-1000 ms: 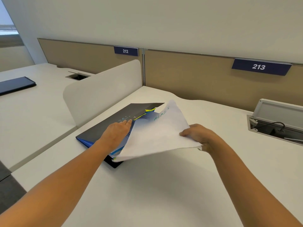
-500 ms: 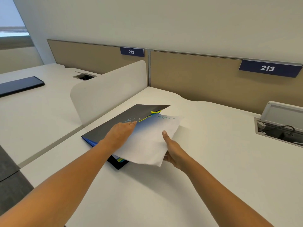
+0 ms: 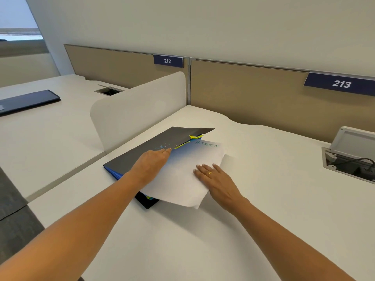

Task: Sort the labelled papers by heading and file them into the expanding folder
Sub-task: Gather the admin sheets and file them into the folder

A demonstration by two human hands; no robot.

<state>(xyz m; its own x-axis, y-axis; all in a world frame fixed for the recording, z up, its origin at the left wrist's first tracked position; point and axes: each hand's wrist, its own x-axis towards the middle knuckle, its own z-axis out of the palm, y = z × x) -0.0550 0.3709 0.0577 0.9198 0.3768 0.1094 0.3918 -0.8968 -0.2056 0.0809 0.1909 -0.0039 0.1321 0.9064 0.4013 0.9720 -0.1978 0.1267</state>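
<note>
White paper headed ADMIN in green, left part tucked under the dark cover of the folder, right part bare on the table. Folder at table's left, near a low divider.

Left hand on the cover's right edge, fingers straight and pressed together, tips at the gap where yellow tabs show. Right hand flat on the sheet, fingers straight, slightly spread, pressing down.

Likely risks: sheet sliding into the wrong pocket, most tabs being hidden under the cover; near corner, overhanging the folder's near end, buckling or creasing if pushed left hard; cover dropping shut if the left hand eases.

Sheet's long axis near to far, leaning slightly right; heading at the far end. Folder's long axis near-left to far-right, opening facing right.
</note>
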